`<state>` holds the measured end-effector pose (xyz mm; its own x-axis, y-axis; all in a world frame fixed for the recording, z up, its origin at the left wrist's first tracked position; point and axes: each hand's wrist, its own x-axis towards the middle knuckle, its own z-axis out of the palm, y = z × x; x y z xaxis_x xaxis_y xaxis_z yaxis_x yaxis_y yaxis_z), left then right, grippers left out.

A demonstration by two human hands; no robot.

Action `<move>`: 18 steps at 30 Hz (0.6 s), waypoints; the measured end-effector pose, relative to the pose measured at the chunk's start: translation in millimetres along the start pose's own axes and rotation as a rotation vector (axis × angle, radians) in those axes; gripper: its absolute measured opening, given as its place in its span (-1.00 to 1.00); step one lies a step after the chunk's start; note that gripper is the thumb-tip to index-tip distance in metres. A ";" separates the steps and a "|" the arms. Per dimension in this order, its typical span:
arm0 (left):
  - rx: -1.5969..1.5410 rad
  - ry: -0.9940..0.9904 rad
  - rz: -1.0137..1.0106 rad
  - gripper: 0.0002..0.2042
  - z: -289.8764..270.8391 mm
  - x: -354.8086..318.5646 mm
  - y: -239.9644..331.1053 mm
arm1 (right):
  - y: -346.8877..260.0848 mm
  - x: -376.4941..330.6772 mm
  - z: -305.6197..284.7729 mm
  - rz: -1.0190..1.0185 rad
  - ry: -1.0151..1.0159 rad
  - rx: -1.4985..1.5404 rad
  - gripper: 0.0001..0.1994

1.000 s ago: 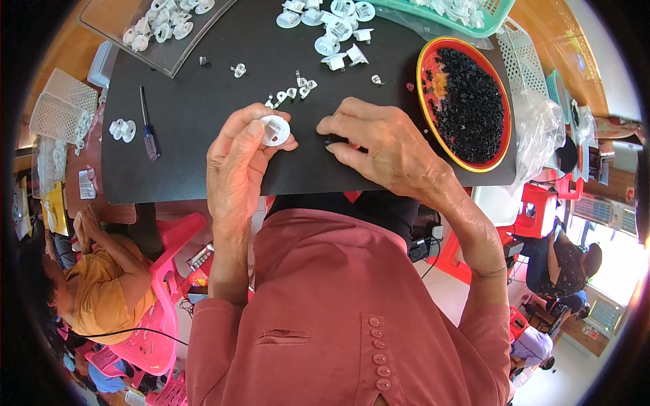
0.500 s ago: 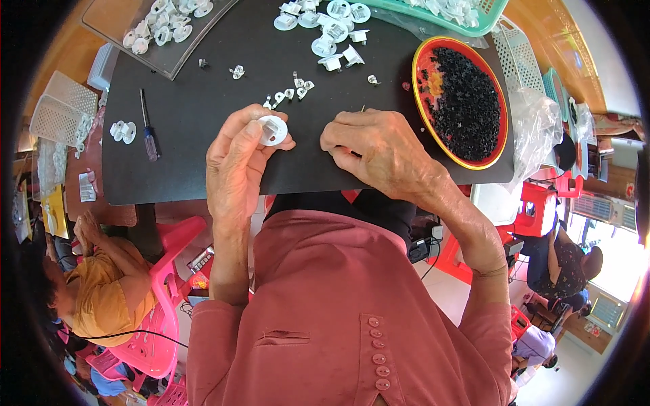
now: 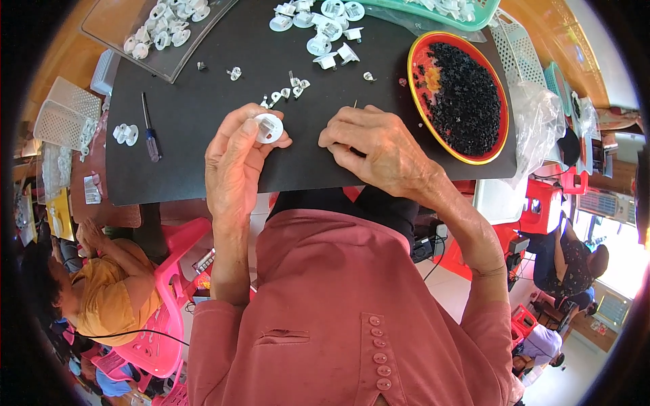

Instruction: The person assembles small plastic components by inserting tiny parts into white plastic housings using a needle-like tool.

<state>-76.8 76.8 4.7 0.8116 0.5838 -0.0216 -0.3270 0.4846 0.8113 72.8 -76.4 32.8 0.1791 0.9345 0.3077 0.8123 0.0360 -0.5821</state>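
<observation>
My left hand (image 3: 237,152) is closed over the near edge of the table, thumb and fingers pinching a round white plastic disc (image 3: 269,128) with a raised clear part and a small hole. To its right my right hand (image 3: 369,143) is curled shut, knuckles up, close above the dark tabletop. A thin metal tip (image 3: 355,103) sticks out beyond its fingers; the rest of that thing is hidden in the grip. Just past my left hand lie several small white-and-metal parts (image 3: 285,93). The two hands are apart.
A red, yellow-rimmed dish (image 3: 418,111) of tiny black pieces stands at right. White disc parts (image 3: 329,29) lie at the back, below a green basket (image 3: 493,13). A clear tray (image 3: 166,71) of similar parts sits back left, a screwdriver (image 3: 152,144) at left. A co-worker (image 3: 115,291) sits left.
The whole view has shifted slightly. Both hands keep almost the same place and grip, with the disc still in my left hand.
</observation>
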 end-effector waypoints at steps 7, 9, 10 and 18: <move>0.004 0.006 -0.003 -0.78 -1.7 0.7 -1.3 | 1.4 1.6 -13.3 0.070 -0.049 0.045 -0.86; 0.003 0.006 -0.003 -0.78 -2.2 0.7 -1.7 | 1.0 3.0 -13.9 0.035 -0.093 0.015 -0.86; 0.001 0.004 -0.002 -0.78 -2.1 0.8 -1.3 | -0.6 4.1 -14.0 0.009 -0.129 -0.022 -0.88; -0.010 0.010 -0.012 -0.78 -1.2 0.6 -2.1 | -7.4 8.7 -14.2 0.036 -0.269 -0.122 -0.93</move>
<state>-76.2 76.9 2.3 0.8108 0.5841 -0.0372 -0.3218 0.4979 0.8053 76.3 -73.6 50.4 0.0684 0.9953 0.0683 0.8717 -0.0264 -0.4893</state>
